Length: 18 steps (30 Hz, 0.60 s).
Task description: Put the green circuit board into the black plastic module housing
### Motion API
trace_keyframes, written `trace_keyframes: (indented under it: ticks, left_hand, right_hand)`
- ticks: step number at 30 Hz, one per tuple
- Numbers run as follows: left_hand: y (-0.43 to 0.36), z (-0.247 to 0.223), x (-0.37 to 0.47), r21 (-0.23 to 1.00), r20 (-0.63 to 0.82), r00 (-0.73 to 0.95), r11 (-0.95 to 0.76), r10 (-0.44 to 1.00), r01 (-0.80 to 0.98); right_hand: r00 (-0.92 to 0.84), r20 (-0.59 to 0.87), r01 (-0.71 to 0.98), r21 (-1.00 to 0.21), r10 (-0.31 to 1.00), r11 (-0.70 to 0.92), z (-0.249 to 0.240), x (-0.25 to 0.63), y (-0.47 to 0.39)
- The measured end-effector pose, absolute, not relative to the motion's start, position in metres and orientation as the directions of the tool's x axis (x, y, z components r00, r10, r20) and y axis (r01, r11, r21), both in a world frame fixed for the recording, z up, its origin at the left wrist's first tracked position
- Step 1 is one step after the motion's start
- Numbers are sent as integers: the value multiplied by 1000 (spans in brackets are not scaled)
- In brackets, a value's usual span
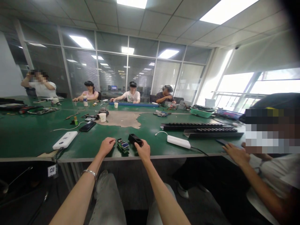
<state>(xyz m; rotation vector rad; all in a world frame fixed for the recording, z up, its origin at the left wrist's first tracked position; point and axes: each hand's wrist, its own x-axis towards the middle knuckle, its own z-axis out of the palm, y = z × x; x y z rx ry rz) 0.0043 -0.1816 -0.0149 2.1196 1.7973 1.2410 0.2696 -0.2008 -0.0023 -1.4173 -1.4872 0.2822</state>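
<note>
At the near edge of the green table (86, 152), my right hand (143, 149) grips a black rectangular plastic housing (135, 139) with openings in its upper face. My left hand (108, 145) rests on the table with its fingers curled in. Whether anything is inside them is hidden. Between my hands lies a small green circuit board assembly (123, 146) with a little bluish screen on top, apart from both hands.
A white power strip (65, 140) and a black phone (87, 126) lie to the left, a paper cup (102, 117) ahead. On the right are another white power strip (178, 141), metal rails (213, 132) and a co-worker's hand (235, 153). Several people sit across the table.
</note>
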Motion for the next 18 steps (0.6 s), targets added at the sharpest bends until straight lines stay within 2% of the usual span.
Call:
trace_keyframes:
  ticks: [7, 18]
  left_hand:
    - [-184, -15, 7, 561, 501, -45, -285, 864, 777]
    - [-183, -14, 4, 563, 495, -25, -299, 869, 770]
  right_hand:
    - [140, 488, 502, -785, 862, 363, 23, 238, -212]
    - [55, 544, 624, -673, 837, 397, 19, 209, -227]
